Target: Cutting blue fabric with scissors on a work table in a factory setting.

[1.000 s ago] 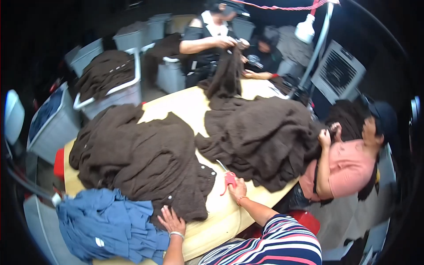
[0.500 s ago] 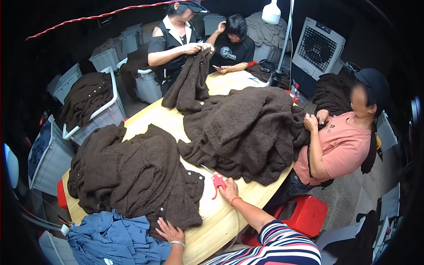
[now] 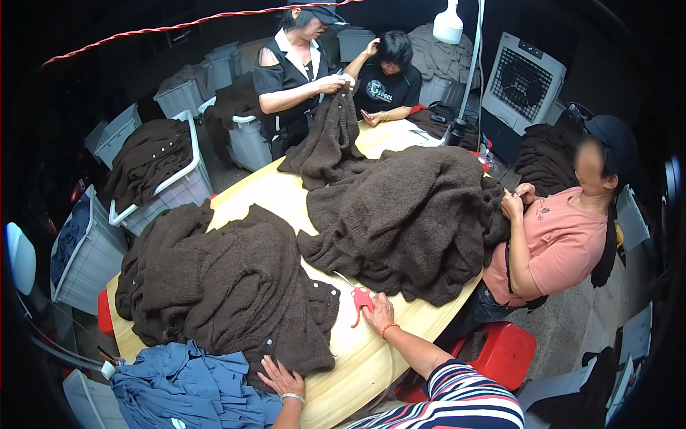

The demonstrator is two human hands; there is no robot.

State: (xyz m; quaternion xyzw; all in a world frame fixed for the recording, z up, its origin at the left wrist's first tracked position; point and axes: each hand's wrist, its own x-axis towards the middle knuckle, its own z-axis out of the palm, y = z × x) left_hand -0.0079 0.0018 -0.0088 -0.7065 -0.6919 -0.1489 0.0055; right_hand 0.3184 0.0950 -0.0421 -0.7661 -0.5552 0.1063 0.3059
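Right hand (image 3: 381, 314): fingers curled round a red hand tool (image 3: 362, 297), thumb side partly hidden from me; an orange bracelet at the wrist. The tool sits over the bare strip of table between two dark heaps, its curved red lever hanging toward the table's near side, its slim pale tip pointing away from the wearer. Whether the tip touches cloth, I cannot tell.

Left hand (image 3: 283, 379): palm down, fingers spread, gripping nothing; fingertips on the lower edge of the left brown knit heap (image 3: 229, 279). White buttons show along that heap's right side. Blue garments (image 3: 189, 382) lie just left of the hand.

Further out: the right brown knit heap (image 3: 414, 214) on the pale wooden table (image 3: 357, 368). At its right, a person in pink (image 3: 564, 232) has both hands by the cloth. At the far side, a person in a white-collared black top (image 3: 289, 79) holds up a brown garment (image 3: 327, 139); beside them, a seated person in black (image 3: 389, 89) holds a phone.

Around: red stool (image 3: 506, 350), white bins (image 3: 175, 196), air cooler (image 3: 522, 79).
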